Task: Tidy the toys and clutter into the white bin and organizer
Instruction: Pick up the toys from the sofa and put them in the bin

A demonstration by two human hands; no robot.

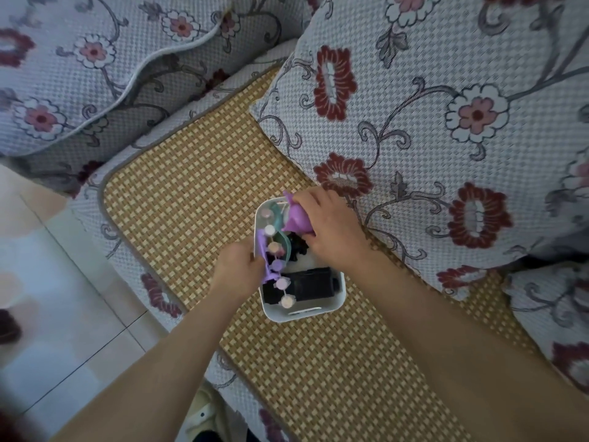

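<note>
1. White bin (331, 301) sits on the woven mat (191, 186), lower centre of frame, already crowded with toys.
2. Purple toy (298, 220) is gripped by the right hand (331, 231), fingers curled, over the bin's upper end.
3. Lilac strip (267, 260) is pinched by the left hand (237, 266) at the bin's left rim.
4. Risk: bin is tipped or beaded string (280, 269) is spilled if toys are forced in.

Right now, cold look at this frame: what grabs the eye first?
The white bin on the woven mat, mid-frame, stuffed with toys. The right hand grips a purple toy over its far end, and the left hand holds a purple strip of pastel beads at its left rim. Big floral cushions crowd the top and right.
</note>
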